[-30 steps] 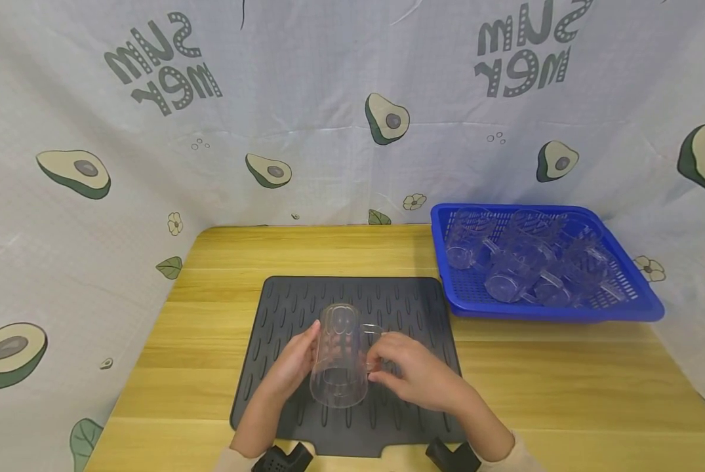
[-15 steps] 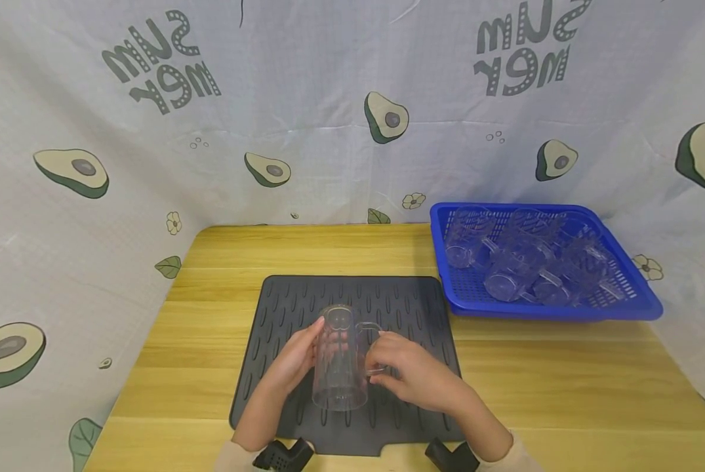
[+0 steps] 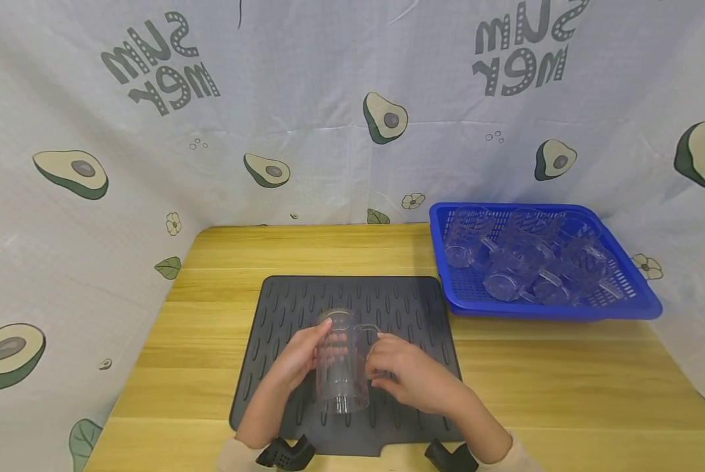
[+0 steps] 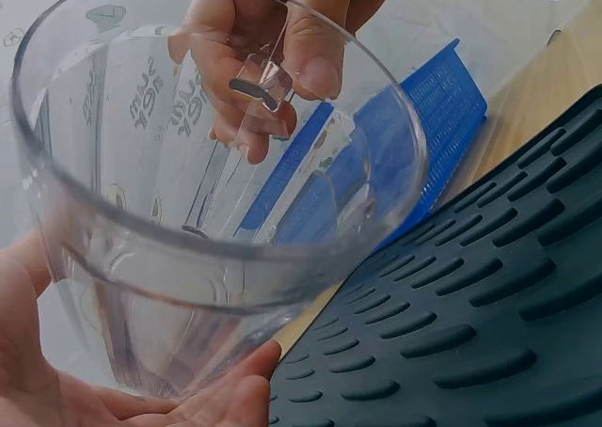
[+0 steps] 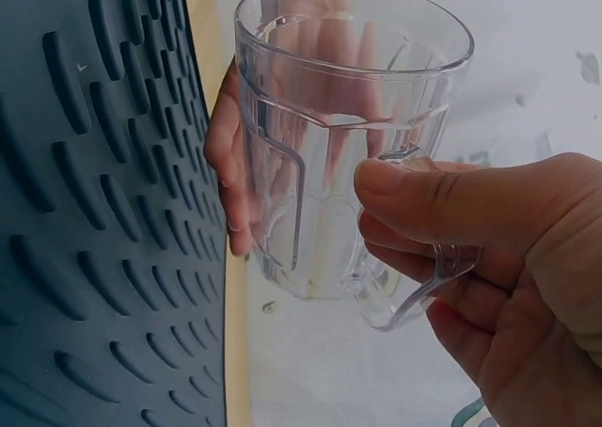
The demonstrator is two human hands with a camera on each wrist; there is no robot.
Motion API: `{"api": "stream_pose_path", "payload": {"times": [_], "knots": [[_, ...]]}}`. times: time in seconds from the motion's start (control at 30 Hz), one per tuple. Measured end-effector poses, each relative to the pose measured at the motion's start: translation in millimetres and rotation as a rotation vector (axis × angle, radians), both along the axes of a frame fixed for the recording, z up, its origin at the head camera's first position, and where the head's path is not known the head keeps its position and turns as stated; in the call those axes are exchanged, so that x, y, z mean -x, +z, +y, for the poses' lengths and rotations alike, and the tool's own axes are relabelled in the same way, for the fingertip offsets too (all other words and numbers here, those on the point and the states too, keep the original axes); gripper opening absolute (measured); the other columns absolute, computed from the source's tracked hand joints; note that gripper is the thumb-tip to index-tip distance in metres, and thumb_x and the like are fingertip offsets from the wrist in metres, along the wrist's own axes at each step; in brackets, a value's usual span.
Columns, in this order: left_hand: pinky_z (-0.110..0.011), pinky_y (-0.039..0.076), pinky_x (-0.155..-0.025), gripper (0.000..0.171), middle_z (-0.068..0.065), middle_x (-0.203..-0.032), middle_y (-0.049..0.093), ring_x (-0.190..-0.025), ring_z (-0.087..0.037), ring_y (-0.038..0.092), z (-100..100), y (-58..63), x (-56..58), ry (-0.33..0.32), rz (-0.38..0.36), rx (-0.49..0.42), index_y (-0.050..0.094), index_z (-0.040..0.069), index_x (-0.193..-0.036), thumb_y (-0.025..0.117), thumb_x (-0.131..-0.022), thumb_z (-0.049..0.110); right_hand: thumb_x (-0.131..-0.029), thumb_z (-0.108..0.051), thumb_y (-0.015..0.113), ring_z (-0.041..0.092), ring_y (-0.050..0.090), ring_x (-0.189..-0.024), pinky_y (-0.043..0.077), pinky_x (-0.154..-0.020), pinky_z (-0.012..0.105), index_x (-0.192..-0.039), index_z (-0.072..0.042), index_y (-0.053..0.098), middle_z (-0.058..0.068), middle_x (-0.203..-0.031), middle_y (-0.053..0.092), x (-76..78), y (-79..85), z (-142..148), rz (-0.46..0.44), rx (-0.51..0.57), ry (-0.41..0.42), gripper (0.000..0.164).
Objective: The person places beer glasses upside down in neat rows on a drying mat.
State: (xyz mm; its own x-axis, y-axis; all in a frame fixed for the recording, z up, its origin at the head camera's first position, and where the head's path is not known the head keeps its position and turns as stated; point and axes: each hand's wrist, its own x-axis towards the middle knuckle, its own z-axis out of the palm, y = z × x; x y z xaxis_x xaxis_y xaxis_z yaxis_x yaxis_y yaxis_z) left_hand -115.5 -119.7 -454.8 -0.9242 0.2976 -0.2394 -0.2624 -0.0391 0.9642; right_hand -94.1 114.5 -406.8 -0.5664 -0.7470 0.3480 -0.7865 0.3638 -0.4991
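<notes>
A clear mug (image 3: 342,373) with a side handle is held over the dark ribbed mat (image 3: 293,295), its rim toward the person. My left hand (image 3: 299,357) grips the mug's body from the left, thumb along the near side and fingers behind and beneath the wall. On the other side, my right hand (image 3: 402,367) pinches the mug's handle (image 5: 414,305) between thumb and curled fingers. Through the wide rim (image 4: 226,244) in the left wrist view, the inside of the mug shows no contents. Several fingertips are seen blurred through the clear wall.
A blue mesh basket (image 3: 555,313) stands at the back right of the wooden table (image 3: 541,387), with several clear mugs (image 3: 505,282) lying in it. A white curtain (image 3: 328,98) printed with avocados hangs behind and beside the table. Black camera mounts sit on both wrists.
The mug has tilted, its rim end shifting slightly down and to the right. My left thumb sits a little further over its wall. The right hand keeps the handle; basket and mat look the same.
</notes>
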Motion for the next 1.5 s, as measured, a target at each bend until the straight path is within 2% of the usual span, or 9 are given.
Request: {"api": "stream_pose_path", "payload": {"times": [0.3, 0.43, 0.7, 0.83, 0.93, 1.03, 1.23, 1.37, 1.5], "knots": [[-0.029, 0.058, -0.073, 0.059, -0.016, -0.105, 0.069, -0.088, -0.022, 0.071, 1, -0.6, -0.1, 0.051, -0.016, -0.003, 0.049, -0.014, -0.128, 0.054, -0.098, 0.036, -0.075, 0.001, 0.081, 0.002, 0.055, -0.085, 0.038, -0.108, 0.044, -0.084, -0.015, 0.066, -0.012, -0.086, 0.058, -1.6, 2.2, -2, -0.048, -0.036, -0.025, 0.025], [-0.029, 0.058, -0.071, 0.052, -0.014, -0.101, 0.071, -0.085, -0.021, 0.072, 0, -0.9, -0.3, 0.064, 0.008, 0.016, 0.055, -0.013, -0.121, 0.056, -0.097, 0.033, -0.075, -0.002, 0.081, 0.005, 0.058, -0.092, 0.037, -0.109, 0.043, -0.09, -0.014, 0.067, -0.011, -0.09, 0.06, -0.9, 3.0, -1, -0.084, -0.057, -0.033, 0.024], [-0.031, 0.058, -0.071, 0.045, -0.013, -0.093, 0.07, -0.079, -0.021, 0.07, 1, -0.9, -2.2, 0.107, 0.032, 0.074, 0.058, -0.014, -0.114, 0.06, -0.094, 0.027, -0.079, -0.015, 0.081, 0.011, 0.058, -0.102, 0.051, -0.09, 0.034, -0.101, -0.015, 0.067, -0.011, -0.103, 0.061, -0.4, 5.9, 4, -0.161, -0.044, -0.046, 0.026], [-0.026, 0.049, -0.062, 0.024, -0.003, -0.077, 0.056, -0.069, -0.012, 0.055, 3, 2.4, -4.2, 0.158, 0.061, 0.108, 0.057, -0.002, -0.093, 0.064, -0.091, 0.021, -0.08, -0.019, 0.08, 0.013, 0.059, -0.102, 0.051, -0.09, 0.037, -0.102, -0.017, 0.066, -0.011, -0.105, 0.062, -0.1, 7.8, 6, -0.143, -0.001, -0.064, 0.026], [-0.024, 0.045, -0.059, 0.022, -0.001, -0.073, 0.049, -0.067, -0.013, 0.051, 3, 4.4, -6.0, 0.162, 0.103, 0.122, 0.049, 0.005, -0.085, 0.067, -0.09, 0.017, -0.082, -0.019, 0.079, 0.013, 0.059, -0.102, 0.051, -0.088, 0.038, -0.103, -0.015, 0.066, -0.01, -0.106, 0.062, 0.4, 8.0, 7, -0.138, 0.044, -0.07, 0.025], [-0.025, 0.048, -0.06, 0.024, -0.005, -0.079, 0.057, -0.07, -0.014, 0.058, 2, 6.2, -7.9, 0.137, 0.141, 0.117, 0.053, -0.001, -0.097, 0.068, -0.09, 0.017, -0.085, -0.018, 0.077, 0.013, 0.059, -0.1, 0.053, -0.085, 0.037, -0.104, -0.013, 0.066, -0.008, -0.106, 0.063, 1.1, 7.5, 8, -0.124, 0.096, -0.079, 0.023], [-0.028, 0.053, -0.069, 0.053, -0.012, -0.1, 0.063, -0.082, -0.017, 0.063, 2, 7.1, -10.3, 0.136, 0.178, 0.12, 0.052, -0.008, -0.127, 0.07, -0.088, 0.023, -0.086, -0.015, 0.075, 0.013, 0.06, -0.1, 0.053, -0.084, 0.037, -0.103, -0.013, 0.067, -0.008, -0.105, 0.064, 2.3, 8.4, 9, -0.091, 0.164, -0.133, 0.019], [-0.029, 0.052, -0.074, 0.057, -0.013, -0.113, 0.063, -0.089, -0.018, 0.062, 2, 7.2, -11.1, 0.143, 0.225, 0.132, 0.051, -0.004, -0.133, 0.071, -0.087, 0.022, -0.086, -0.014, 0.074, 0.013, 0.06, -0.1, 0.053, -0.084, 0.038, -0.103, -0.014, 0.066, -0.007, -0.106, 0.064, 3.0, 8.4, 9, -0.077, 0.181, -0.148, 0.019], [-0.032, 0.052, -0.076, 0.06, -0.013, -0.115, 0.063, -0.094, -0.02, 0.061, 0, 8.7, -12.3, 0.14, 0.261, 0.112, 0.051, -0.002, -0.135, 0.074, -0.085, 0.023, -0.087, -0.014, 0.074, 0.015, 0.061, -0.103, 0.053, -0.085, 0.04, -0.107, -0.014, 0.066, -0.005, -0.108, 0.065, 4.1, 7.7, 9, -0.07, 0.189, -0.153, 0.022]]}}
